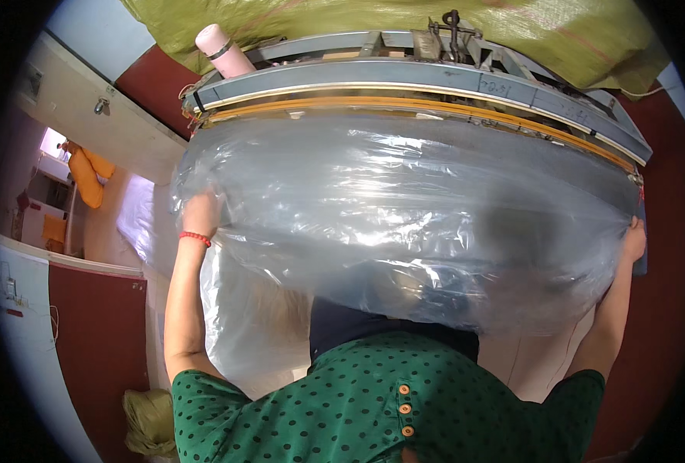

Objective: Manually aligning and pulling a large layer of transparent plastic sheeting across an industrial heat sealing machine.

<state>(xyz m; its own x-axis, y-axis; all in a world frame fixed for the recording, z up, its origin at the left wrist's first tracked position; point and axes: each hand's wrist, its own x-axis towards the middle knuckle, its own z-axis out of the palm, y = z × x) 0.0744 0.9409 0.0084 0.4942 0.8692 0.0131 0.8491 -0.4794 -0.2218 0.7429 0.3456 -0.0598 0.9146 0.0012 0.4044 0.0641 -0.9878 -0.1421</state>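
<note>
A wide sheet of clear plastic film spreads in front of me, wrinkled and shiny. My left hand, with a red bead bracelet on the wrist, is closed on the film near its left side. At the far right, my right hand pinches the film's right edge. The film is stretched between both hands. Its far edge lies along an orange strip on a long grey metal machine. More film hangs down below my left hand.
A pink bottle stands on the machine's far left, and a black metal clamp sits at its back. Yellow-green woven sheeting is behind. On the left are an open door and a dark red wall panel. A green sack lies lower left.
</note>
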